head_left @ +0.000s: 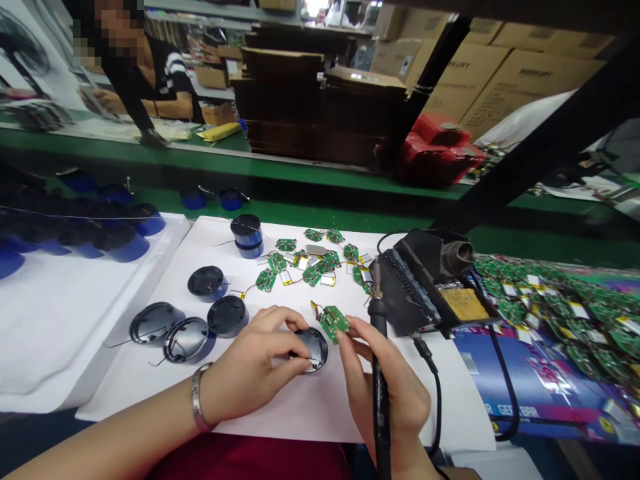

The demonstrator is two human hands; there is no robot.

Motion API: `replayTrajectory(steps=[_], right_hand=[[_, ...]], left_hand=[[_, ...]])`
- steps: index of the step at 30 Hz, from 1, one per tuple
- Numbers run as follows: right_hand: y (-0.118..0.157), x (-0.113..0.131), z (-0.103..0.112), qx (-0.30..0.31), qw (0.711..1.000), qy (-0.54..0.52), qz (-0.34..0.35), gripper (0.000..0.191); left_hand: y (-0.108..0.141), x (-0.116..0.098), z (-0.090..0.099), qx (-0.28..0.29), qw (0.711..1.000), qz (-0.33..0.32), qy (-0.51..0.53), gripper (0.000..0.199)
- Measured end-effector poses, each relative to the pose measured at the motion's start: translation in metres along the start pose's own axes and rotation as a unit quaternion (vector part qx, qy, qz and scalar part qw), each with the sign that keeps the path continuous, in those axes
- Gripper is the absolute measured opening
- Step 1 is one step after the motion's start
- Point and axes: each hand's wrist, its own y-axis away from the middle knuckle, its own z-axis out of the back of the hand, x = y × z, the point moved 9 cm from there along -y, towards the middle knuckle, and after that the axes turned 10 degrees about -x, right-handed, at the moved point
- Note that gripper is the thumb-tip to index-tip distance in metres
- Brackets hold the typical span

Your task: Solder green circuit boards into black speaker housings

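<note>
My left hand [265, 353], with a bracelet [199, 399] at the wrist, grips the rim of a round dark cup-shaped housing [316, 347] on the white sheet. Between the thumb and fingers of my right hand [385, 373] is a green circuit board [332, 324], held just above and right of that housing. A small yellow-ended part sticks up at the board's left edge. A soldering iron [381, 360] also rests in my right hand, its tip pointing up. Left of my hands stand several similar housings [186, 339], some with wires sticking out.
Several circuit boards with small batteries [313, 275] lie behind my hands. A soldering station [410, 287] with a yellow sponge [464, 304] stands right. More boards [560, 313] cover a blue box at far right. Blue housings [115, 233] fill the left tray. A person [170, 80] sits across the bench.
</note>
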Motion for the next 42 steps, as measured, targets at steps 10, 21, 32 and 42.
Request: replayTrajectory(steps=[10, 21, 32, 42], right_hand=[[0.026, 0.029, -0.003, 0.066, 0.994, -0.071, 0.050, 0.052], [0.019, 0.024, 0.002, 0.062, 0.996, -0.058, 0.016, 0.045], [0.009, 0.010, -0.010, 0.080, 0.987, -0.108, -0.089, 0.033], [0.010, 0.007, -0.009, 0.077, 0.985, -0.127, -0.091, 0.034]], left_hand=[[0.004, 0.009, 0.013, -0.057, 0.993, 0.055, 0.084, 0.009], [-0.006, 0.008, -0.009, -0.016, 0.996, 0.064, 0.057, 0.010], [-0.005, 0.009, -0.011, 0.007, 0.996, 0.075, 0.054, 0.011], [-0.005, 0.008, -0.013, 0.022, 0.995, 0.074, 0.057, 0.014]])
